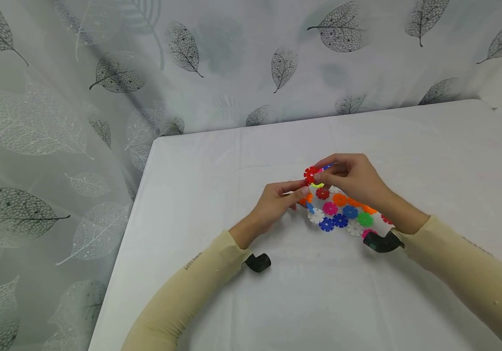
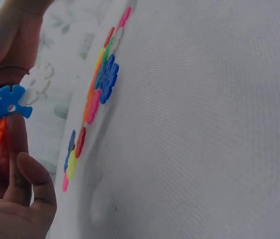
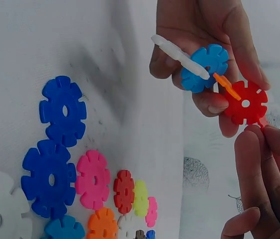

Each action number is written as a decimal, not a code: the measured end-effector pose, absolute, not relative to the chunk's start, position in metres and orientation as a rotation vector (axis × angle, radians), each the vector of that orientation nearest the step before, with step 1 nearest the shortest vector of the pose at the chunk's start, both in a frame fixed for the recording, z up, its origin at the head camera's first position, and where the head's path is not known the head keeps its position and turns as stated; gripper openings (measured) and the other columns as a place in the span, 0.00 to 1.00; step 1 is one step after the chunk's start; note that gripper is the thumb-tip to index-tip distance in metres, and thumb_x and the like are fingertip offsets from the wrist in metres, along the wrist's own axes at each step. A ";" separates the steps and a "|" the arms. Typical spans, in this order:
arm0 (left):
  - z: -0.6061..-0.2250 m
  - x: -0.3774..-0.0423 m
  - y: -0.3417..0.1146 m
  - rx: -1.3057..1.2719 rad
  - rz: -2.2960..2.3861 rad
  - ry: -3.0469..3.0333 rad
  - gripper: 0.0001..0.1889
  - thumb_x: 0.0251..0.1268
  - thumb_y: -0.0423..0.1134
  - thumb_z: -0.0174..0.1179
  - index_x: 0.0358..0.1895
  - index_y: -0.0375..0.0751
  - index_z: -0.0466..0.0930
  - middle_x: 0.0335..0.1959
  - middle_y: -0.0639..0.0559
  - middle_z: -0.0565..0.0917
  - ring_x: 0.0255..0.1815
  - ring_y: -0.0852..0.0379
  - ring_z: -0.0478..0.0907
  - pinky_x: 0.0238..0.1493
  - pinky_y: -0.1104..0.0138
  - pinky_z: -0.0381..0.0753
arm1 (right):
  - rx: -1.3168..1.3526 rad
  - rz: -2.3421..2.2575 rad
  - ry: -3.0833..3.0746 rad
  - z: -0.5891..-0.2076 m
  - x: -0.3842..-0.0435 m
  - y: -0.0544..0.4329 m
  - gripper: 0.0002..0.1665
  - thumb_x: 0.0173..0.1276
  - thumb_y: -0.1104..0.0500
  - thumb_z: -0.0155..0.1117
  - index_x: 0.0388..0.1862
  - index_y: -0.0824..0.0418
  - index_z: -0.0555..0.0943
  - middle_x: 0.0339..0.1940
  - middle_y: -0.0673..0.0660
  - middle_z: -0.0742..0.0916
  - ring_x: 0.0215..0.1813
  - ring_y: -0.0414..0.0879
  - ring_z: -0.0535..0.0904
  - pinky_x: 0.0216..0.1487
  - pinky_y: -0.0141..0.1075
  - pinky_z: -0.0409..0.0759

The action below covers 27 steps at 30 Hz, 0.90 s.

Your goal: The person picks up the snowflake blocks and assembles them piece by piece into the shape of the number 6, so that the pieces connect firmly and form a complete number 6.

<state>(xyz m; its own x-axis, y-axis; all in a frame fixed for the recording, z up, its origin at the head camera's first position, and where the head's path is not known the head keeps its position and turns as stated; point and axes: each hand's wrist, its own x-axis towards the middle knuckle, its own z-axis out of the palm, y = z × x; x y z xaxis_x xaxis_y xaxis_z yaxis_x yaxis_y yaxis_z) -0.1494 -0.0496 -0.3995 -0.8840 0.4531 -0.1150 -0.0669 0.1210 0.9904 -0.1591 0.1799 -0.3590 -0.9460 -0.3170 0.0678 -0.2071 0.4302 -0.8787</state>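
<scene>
My left hand (image 1: 272, 204) holds a small chain of interlocked snowflake discs above the white table. In the right wrist view the chain shows a white disc (image 3: 179, 56), a blue disc (image 3: 205, 67), an orange disc (image 3: 226, 86) and a red disc (image 3: 246, 103). Notched edges slot the discs together at angles. My right hand (image 1: 356, 178) pinches another red disc (image 1: 311, 175), seen edge-on in the right wrist view, where it meets the chain's red disc. Whether its notch is fully seated cannot be told. Fingers partly cover the joined pieces.
Loose snowflake discs lie on the white table (image 1: 233, 161) beneath and beside the hands, among them a green disc (image 1: 365, 219), a pink disc (image 1: 330, 208) and a dark blue disc (image 1: 340, 221). A leaf-patterned curtain (image 1: 233, 58) hangs behind the table and along its left side.
</scene>
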 end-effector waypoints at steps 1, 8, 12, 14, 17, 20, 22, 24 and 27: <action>-0.400 -0.149 -0.050 0.376 1.810 2.025 0.21 0.74 0.46 0.61 0.65 0.43 0.81 0.40 0.48 0.90 0.45 0.47 0.81 0.44 0.63 0.79 | -0.474 -1.547 2.572 -0.359 -0.159 0.179 0.18 0.72 0.54 0.69 0.56 0.62 0.84 0.39 0.58 0.91 0.38 0.54 0.89 0.44 0.31 0.83; -0.399 -0.149 -0.049 0.432 1.838 2.083 0.21 0.75 0.44 0.61 0.66 0.41 0.80 0.42 0.49 0.89 0.44 0.47 0.82 0.46 0.59 0.79 | -0.542 -1.595 2.644 -0.361 -0.154 0.172 0.14 0.70 0.56 0.71 0.49 0.63 0.86 0.38 0.57 0.91 0.37 0.54 0.89 0.40 0.28 0.83; -0.398 -0.148 -0.048 0.452 1.858 2.114 0.20 0.75 0.43 0.61 0.65 0.40 0.80 0.45 0.49 0.88 0.42 0.55 0.82 0.44 0.64 0.81 | -0.589 -1.618 2.674 -0.362 -0.152 0.169 0.12 0.69 0.58 0.72 0.47 0.64 0.87 0.37 0.57 0.91 0.34 0.53 0.89 0.37 0.28 0.84; -0.396 -0.148 -0.047 0.457 1.858 2.129 0.20 0.75 0.43 0.61 0.64 0.39 0.81 0.46 0.49 0.88 0.41 0.56 0.82 0.43 0.66 0.81 | -0.596 -1.625 2.680 -0.362 -0.152 0.168 0.12 0.69 0.58 0.72 0.46 0.64 0.87 0.37 0.57 0.91 0.33 0.52 0.89 0.36 0.29 0.84; -0.394 -0.147 -0.047 0.452 1.844 2.146 0.21 0.74 0.43 0.62 0.65 0.40 0.80 0.50 0.50 0.87 0.41 0.56 0.83 0.42 0.67 0.82 | -0.598 -1.644 2.653 -0.363 -0.151 0.168 0.13 0.70 0.58 0.71 0.48 0.65 0.87 0.38 0.58 0.90 0.34 0.52 0.89 0.37 0.32 0.85; -0.392 -0.146 -0.047 0.448 1.831 2.154 0.21 0.74 0.43 0.62 0.66 0.41 0.80 0.52 0.51 0.86 0.40 0.56 0.85 0.43 0.66 0.82 | -0.593 -1.684 2.590 -0.365 -0.151 0.169 0.14 0.71 0.59 0.69 0.51 0.66 0.86 0.42 0.60 0.90 0.35 0.55 0.89 0.39 0.35 0.86; -0.392 -0.145 -0.047 0.452 1.820 2.166 0.21 0.74 0.43 0.62 0.65 0.41 0.81 0.53 0.52 0.85 0.40 0.56 0.85 0.45 0.62 0.84 | -0.581 -1.708 2.541 -0.367 -0.150 0.170 0.15 0.72 0.60 0.68 0.53 0.67 0.85 0.44 0.62 0.89 0.35 0.56 0.89 0.40 0.36 0.87; -0.391 -0.145 -0.047 0.462 1.815 2.175 0.20 0.73 0.42 0.63 0.65 0.42 0.81 0.53 0.53 0.85 0.40 0.56 0.85 0.45 0.56 0.84 | -0.564 -1.719 2.503 -0.370 -0.150 0.170 0.16 0.73 0.60 0.67 0.55 0.66 0.84 0.45 0.63 0.89 0.36 0.57 0.89 0.41 0.37 0.87; -0.391 -0.144 -0.047 0.489 1.826 2.178 0.22 0.72 0.41 0.64 0.67 0.43 0.79 0.53 0.52 0.84 0.40 0.55 0.85 0.46 0.48 0.83 | -0.543 -1.712 2.480 -0.372 -0.149 0.171 0.18 0.73 0.59 0.66 0.58 0.65 0.82 0.46 0.63 0.89 0.37 0.57 0.89 0.42 0.39 0.87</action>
